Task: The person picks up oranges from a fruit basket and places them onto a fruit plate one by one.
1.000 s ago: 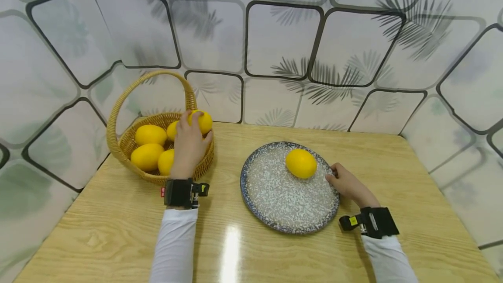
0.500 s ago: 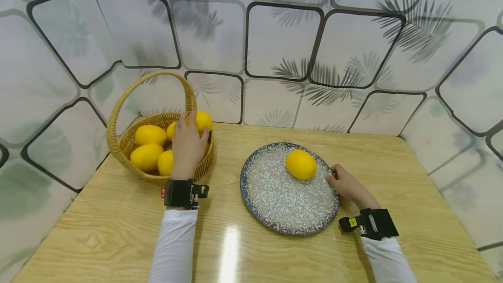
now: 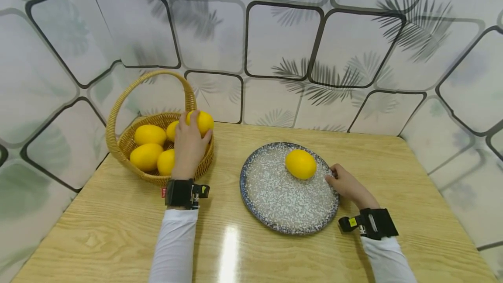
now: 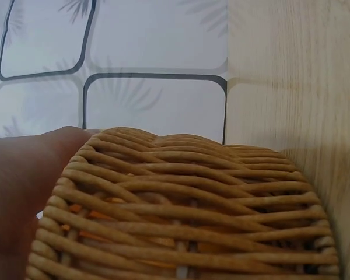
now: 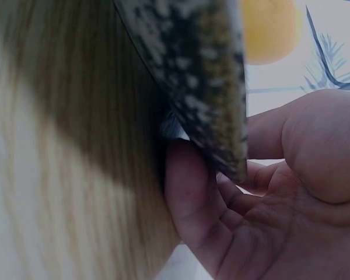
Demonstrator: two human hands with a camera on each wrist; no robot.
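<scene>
My left hand [image 3: 189,147] grips a yellow lemon [image 3: 205,122] at the right rim of a wicker basket [image 3: 204,167], thumb on its near side and fingers over its top. In the left wrist view the woven basket wall [image 4: 192,204] hides the fruit, and only part of the hand [image 4: 17,186] shows. My right hand [image 3: 349,186] pinches the right edge of a speckled grey plate [image 3: 275,195] with a dark blue rim. In the right wrist view fingers [image 5: 189,186] curl beneath that rim. Another lemon [image 3: 301,164] lies on the plate's far right part.
Several more lemons [image 3: 147,157] lie inside the basket, whose tall arched handle [image 3: 129,91] rises over it. A wooden table [image 3: 118,230] carries everything. Behind it stands a wall [image 3: 283,43] patterned with dark outlines and leaves.
My left hand's fingers and thumb have shifted slightly around the lemon at the basket's rim. The right hand, the plate and the lemon on it stay in place.
</scene>
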